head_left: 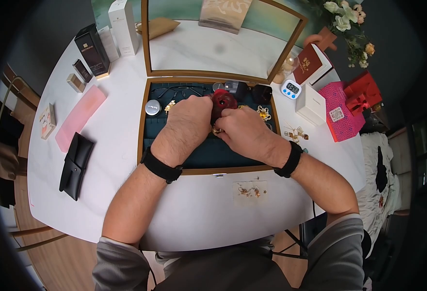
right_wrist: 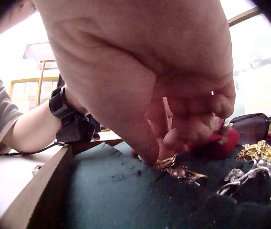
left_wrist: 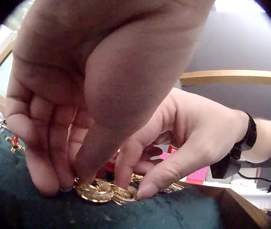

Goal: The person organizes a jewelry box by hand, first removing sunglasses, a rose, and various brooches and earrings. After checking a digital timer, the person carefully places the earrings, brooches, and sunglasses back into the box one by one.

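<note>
Your right hand [head_left: 252, 131] pinches a gold hoop [left_wrist: 122, 196] inside the jewelry box [head_left: 189, 171], can't tell if your left hand [head_left: 186, 123] grips one too, but it's probably light, stiff and slick, so hold its edge.

Textured gold hoops [left_wrist: 97, 194] — adjacent, against teal lining [left_wrist: 150, 214]

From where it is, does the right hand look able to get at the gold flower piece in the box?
Probably yes: the gold flower piece lies uncovered close beside the right hand, and the lid stands open. It would likely have to release the gold jewelry first.
</note>
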The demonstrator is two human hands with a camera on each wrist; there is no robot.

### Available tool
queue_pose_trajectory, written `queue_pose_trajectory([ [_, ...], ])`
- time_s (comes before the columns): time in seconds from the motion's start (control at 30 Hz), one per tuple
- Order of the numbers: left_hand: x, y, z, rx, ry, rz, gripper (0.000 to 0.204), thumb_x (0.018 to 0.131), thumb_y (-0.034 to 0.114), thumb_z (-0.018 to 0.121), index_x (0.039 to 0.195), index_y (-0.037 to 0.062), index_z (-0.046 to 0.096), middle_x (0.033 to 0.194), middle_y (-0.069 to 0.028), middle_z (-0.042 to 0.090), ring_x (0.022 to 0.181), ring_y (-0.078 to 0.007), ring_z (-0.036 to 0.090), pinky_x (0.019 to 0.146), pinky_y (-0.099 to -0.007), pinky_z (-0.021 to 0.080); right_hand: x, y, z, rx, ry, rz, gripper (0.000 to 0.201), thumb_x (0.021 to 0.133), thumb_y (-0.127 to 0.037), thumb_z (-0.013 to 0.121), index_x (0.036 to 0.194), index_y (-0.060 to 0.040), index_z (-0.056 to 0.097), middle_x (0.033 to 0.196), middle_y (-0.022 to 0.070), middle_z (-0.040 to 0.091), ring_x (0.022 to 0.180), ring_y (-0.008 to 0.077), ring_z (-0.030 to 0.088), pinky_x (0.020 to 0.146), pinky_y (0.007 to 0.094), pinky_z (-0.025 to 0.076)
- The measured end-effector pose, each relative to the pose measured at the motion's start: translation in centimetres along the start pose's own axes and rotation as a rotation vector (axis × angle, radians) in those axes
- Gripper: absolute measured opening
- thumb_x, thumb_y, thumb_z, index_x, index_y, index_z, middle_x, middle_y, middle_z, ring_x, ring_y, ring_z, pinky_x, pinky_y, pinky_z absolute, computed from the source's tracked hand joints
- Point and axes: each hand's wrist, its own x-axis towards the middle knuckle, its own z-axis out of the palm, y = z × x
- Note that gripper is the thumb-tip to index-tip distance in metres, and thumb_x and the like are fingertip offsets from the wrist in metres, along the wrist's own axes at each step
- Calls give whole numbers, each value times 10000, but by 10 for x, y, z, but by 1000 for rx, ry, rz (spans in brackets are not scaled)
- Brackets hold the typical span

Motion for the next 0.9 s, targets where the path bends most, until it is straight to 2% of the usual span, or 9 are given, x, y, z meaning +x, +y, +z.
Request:
queue_pose_trajectory([
  [0.27, 0, -1, 5, 11, 41, 41, 116, 973, 88, 702, 1015, -14, 739, 890, -224, 772, 873, -403, 783, 778, -494, 643, 3, 0, 9, 23, 64, -18, 87, 844, -84, 825, 901, -42, 773, 920, 115, 741, 900, 352, 734, 834, 469, 572],
  [0.33, 0, 0, 4, 8, 41, 51, 115, 978, 87, 696, 1012, -16, 737, 889, -228, 771, 873, -404, 782, 776, -495, 643, 3, 0, 8, 3, 119, -38, 81, 871, -116, 773, 831, -46, 771, 869, 141, 742, 867, 353, 752, 799, 476, 574],
  [0.9, 0, -2, 4, -22, 42, 56, 132, 990, 93, 686, 993, -29, 737, 872, -230, 765, 860, -408, 779, 762, -498, 641, 0, -4, 7, -10, 137, -18, 110, 855, -153, 827, 872, -64, 765, 890, 113, 747, 897, 325, 751, 832, 469, 558],
])
